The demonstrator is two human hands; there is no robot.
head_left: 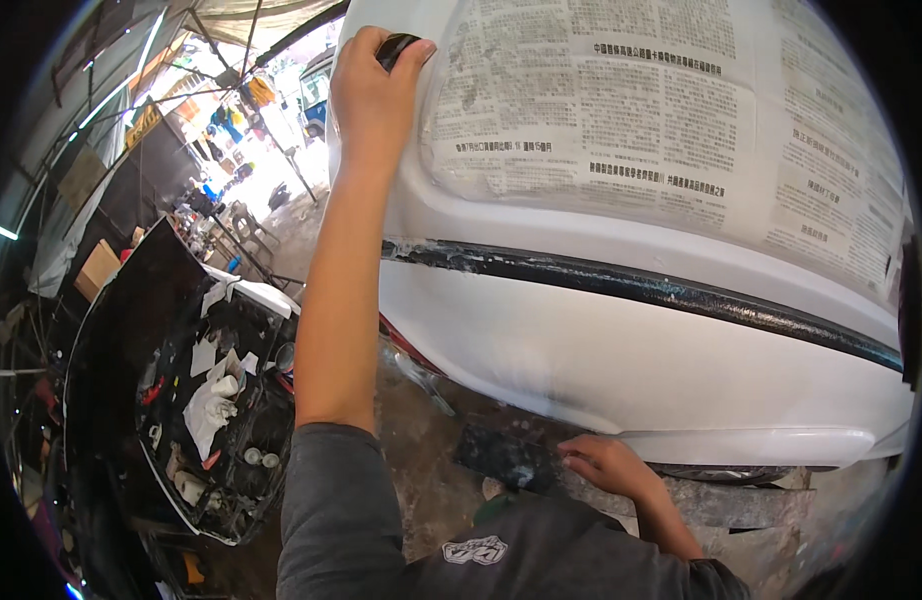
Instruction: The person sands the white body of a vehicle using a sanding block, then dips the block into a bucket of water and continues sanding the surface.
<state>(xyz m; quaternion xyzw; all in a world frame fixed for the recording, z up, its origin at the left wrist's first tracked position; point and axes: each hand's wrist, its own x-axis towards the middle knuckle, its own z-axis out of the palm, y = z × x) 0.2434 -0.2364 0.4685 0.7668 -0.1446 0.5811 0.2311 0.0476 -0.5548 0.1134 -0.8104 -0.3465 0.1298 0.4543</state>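
My left hand (373, 85), arm stretched far forward, is closed around a small dark block (396, 48) with a curved top. It is at the upper left edge of a white car body (541, 340), beside a window covered with newspaper (601, 110). A black trim strip (581, 275), smeared with whitish residue at its left end, runs across the body below the window. Low and near me, my right hand (616, 467) hangs with its fingers loosely extended, just beside a dark flat panel (506, 455). Nothing shows in that hand; whether it touches the panel cannot be told.
An open dark vehicle bay (161, 400) at left holds crumpled white paper (213, 408), cups and loose items. A cluttered work area with a stool (256, 228) lies behind it, toward the bright opening. A greyish plank (711, 505) runs below the car's lower edge.
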